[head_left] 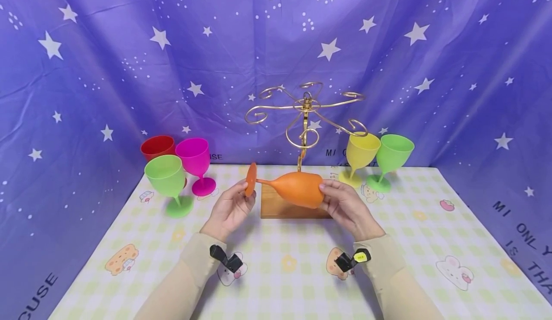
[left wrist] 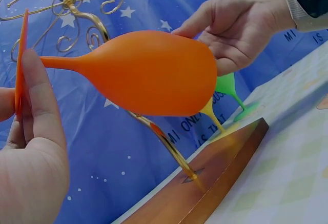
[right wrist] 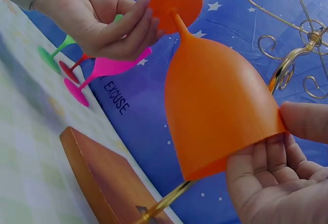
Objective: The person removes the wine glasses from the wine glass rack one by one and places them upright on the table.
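An orange wine goblet (head_left: 297, 189) is held on its side in the air, in front of the gold rack's wooden base. Its round foot (left wrist: 21, 62) is pinched between the thumb and fingers of my left hand (head_left: 230, 208). At the bowl's rim, my right hand (head_left: 348, 208) grips the goblet, with the thumb outside and the fingertips at the mouth, as the right wrist view shows. The gold rack (head_left: 305, 119) rises behind the goblet, its curled arms spreading above. Its wooden base (head_left: 280, 210) is partly hidden by the bowl.
On the left stand a red goblet (head_left: 157, 146), a magenta goblet (head_left: 194, 157) and a light green goblet (head_left: 166, 176). A yellow goblet (head_left: 363, 152) and another green goblet (head_left: 394, 153) stand on the right. A blue starry curtain (head_left: 237, 47) hangs behind the checked tablecloth (head_left: 302, 291).
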